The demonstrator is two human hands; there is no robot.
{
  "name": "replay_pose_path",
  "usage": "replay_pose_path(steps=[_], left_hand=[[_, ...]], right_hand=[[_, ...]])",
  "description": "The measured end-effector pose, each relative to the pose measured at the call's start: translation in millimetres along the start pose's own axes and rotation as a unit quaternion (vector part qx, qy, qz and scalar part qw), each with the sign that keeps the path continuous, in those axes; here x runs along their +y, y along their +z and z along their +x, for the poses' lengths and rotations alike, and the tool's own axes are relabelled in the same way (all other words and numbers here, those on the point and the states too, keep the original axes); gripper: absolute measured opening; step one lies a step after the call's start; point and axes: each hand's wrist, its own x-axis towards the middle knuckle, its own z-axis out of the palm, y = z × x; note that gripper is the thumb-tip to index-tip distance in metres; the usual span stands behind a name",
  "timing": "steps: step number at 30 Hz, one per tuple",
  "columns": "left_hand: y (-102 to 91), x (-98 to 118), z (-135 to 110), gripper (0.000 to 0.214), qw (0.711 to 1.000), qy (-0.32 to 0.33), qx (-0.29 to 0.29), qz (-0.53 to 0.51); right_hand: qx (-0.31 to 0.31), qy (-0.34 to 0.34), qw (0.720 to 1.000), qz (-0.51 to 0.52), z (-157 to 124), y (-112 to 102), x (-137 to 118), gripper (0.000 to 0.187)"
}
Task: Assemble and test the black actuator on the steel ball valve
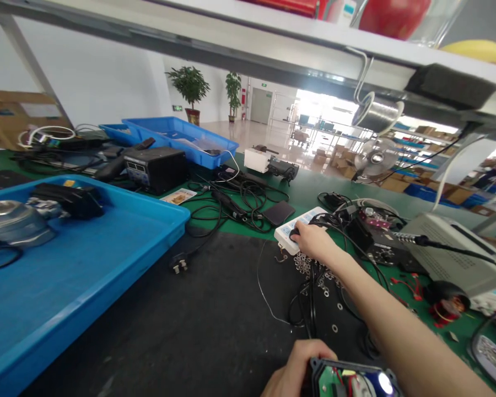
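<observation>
At the white power strip (281,237), my right hand (315,241) reaches forward with its fingers closed on a black plug (294,234). The plug sits against the strip's top face; whether its pins are fully in is hidden. Low at the bottom edge, my left hand (296,365) grips an open black housing (320,364) from its left side. Inside that housing show a green circuit board (325,380), red wires and a bright light. Black cables (312,300) run between the strip and the housing area. Metal washers (303,264) lie scattered below my right hand.
A large blue tray (119,281) with metal parts takes up the left. Behind stand a black power supply box (157,170) and a blue bin (177,135). A loose plug (179,263) lies on the black mat (182,325). On the right is a grey instrument (450,251); a shelf hangs overhead.
</observation>
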Motion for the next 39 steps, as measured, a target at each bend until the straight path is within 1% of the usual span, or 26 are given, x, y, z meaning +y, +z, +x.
replay_pose_path(steps=[2, 4, 5, 7, 10, 12, 13, 15, 16, 18, 20, 21, 23, 26, 29, 31, 34, 36, 39], left_hand=[[0.6, 11.2, -1.9, 0.099, 1.0, 0.005, -0.001, -0.011], [0.9, 17.8, -4.1, 0.105, 1.0, 0.005, 0.004, -0.014], [0.9, 18.9, -5.2, 0.105, 1.0, 0.012, 0.005, -0.013], [0.5, 17.2, -7.3, 0.103, 0.999, 0.046, -0.004, -0.01], [-0.6, 10.8, -9.9, 0.1, 0.996, 0.091, -0.011, -0.002], [-1.6, 8.2, -11.2, 0.1, 0.993, 0.115, -0.011, 0.004], [-2.2, 7.7, -11.6, 0.099, 0.991, 0.131, -0.014, 0.006], [-3.5, 7.8, -11.9, 0.094, 0.986, 0.167, -0.028, 0.011], [-4.3, 7.7, -11.6, 0.091, 0.982, 0.182, -0.035, 0.017], [-5.7, 6.2, -10.1, 0.085, 0.978, 0.202, -0.041, 0.031], [-6.9, 2.8, -8.0, 0.082, 0.972, 0.225, -0.047, 0.051], [-7.3, 0.8, -7.0, 0.084, 0.968, 0.237, -0.05, 0.058], [-8.1, -2.1, -6.8, 0.093, 0.961, 0.261, -0.057, 0.076], [-9.4, 0.2, -11.6, 0.108, 0.955, 0.271, -0.048, 0.114], [-10.3, 8.1, -18.6, 0.111, 0.952, 0.267, -0.037, 0.144], [-10.2, 11.5, -20.7, 0.11, 0.951, 0.265, -0.037, 0.155], [-8.7, 9.6, -18.8, 0.107, 0.952, 0.267, -0.043, 0.146], [-7.6, 5.1, -16.5, 0.105, 0.954, 0.271, -0.051, 0.121], [-7.0, 0.3, -16.3, 0.104, 0.958, 0.267, -0.058, 0.088]], right_hand=[[-0.002, 0.002, 1.0, 0.01, 2.5, 1.5, 2.8, 0.038], [0.003, 0.003, 1.0, 0.022, 5.2, 3.0, 4.1, 0.036], [0.008, 0.004, 1.0, 0.029, 5.7, 3.6, 4.0, 0.036], [0.02, 0.006, 0.999, 0.049, 3.6, 2.4, 2.9, 0.035], [0.045, 0.005, 0.995, 0.09, -13.6, -9.2, 3.9, 0.04], [0.086, 0.009, 0.988, 0.13, -41.5, -22.7, 9.9, 0.046], [0.113, 0.014, 0.981, 0.155, -61.5, -29.7, 14.5, 0.048], [0.161, 0.021, 0.962, 0.218, -111.1, -40.9, 24.7, 0.049], [0.165, 0.016, 0.953, 0.252, -138.2, -44.4, 29.1, 0.052], [0.154, 0.001, 0.937, 0.314, -187.7, -47.0, 33.9, 0.059], [0.181, 0.001, 0.91, 0.373, -221.6, -45.8, 31.4, 0.063], [0.18, 0.004, 0.902, 0.393, -231.3, -44.9, 27.6, 0.067], [0.17, 0.013, 0.892, 0.418, -240.2, -44.2, 16.8, 0.077], [0.143, 0.025, 0.886, 0.44, -245.9, -43.8, 1.2, 0.085], [0.118, 0.038, 0.883, 0.452, -261.7, -35.8, -5.0, 0.093], [0.1, 0.046, 0.883, 0.457, -276.8, -24.6, -3.7, 0.097], [0.086, 0.053, 0.88, 0.464, -296.9, -5.3, 2.5, 0.093], [0.091, 0.051, 0.881, 0.462, -305.4, 4.3, 6.6, 0.089], [0.107, 0.043, 0.886, 0.449, -309.6, 11.9, 10.1, 0.089]])
